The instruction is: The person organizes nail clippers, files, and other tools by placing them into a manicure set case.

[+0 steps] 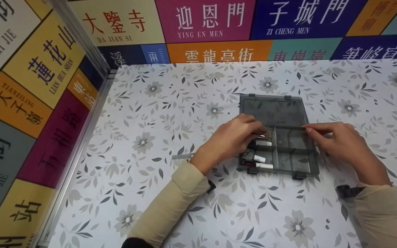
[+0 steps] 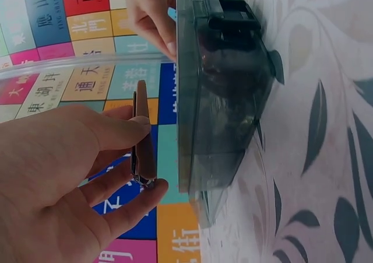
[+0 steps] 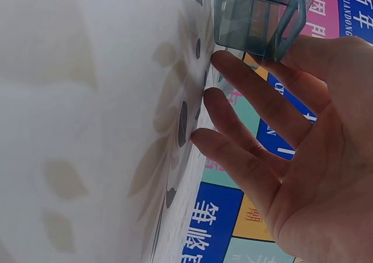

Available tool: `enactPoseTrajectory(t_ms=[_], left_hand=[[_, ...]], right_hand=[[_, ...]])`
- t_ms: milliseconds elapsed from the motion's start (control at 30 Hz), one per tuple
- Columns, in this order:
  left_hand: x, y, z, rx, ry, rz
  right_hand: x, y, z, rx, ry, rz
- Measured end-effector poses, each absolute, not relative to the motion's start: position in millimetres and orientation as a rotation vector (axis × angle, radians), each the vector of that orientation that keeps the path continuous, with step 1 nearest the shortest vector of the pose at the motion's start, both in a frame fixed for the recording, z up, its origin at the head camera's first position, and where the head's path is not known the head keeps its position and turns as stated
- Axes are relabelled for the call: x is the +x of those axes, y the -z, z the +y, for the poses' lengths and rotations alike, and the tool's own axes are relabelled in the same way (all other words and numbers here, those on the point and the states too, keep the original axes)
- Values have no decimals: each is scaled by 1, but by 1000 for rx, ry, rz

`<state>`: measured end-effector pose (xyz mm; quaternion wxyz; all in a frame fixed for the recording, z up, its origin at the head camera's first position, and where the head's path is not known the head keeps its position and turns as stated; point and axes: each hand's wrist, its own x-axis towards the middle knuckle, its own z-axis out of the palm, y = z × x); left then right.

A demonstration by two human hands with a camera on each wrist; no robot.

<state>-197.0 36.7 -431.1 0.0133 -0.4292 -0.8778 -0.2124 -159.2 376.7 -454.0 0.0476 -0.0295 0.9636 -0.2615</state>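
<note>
A smoky grey see-through compartment box [image 1: 292, 155] stands on the table, its lid [image 1: 271, 109] lying back on the far side. My left hand [image 1: 234, 135] is over the box's left compartments. Between thumb and fingers it holds a brownish nail clipper [image 2: 145, 137], just above the rim in the left wrist view. Nail polish bottles [image 1: 248, 155] with light caps lie in the near left compartment, and the left hand partly covers what lies behind them. My right hand [image 1: 345, 143] pinches the box's right rim near the hinge with thumb and forefinger; its other fingers [image 3: 239, 164] are extended.
The white table [image 1: 171, 103] has a grey leaf and flower pattern. A small grey strip [image 1: 182, 157] shows beside the left wrist. Colourful lettered panels [image 1: 209, 20] stand along the back and the left side [image 1: 16, 103].
</note>
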Motion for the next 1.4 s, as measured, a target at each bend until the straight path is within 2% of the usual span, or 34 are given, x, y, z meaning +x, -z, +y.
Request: enactPoseTrajectory(t_ms=[1400], left_hand=[[-206,446,107,-1576,699,-2661]], right_hand=[[-160,452,378,-94,792,2932]])
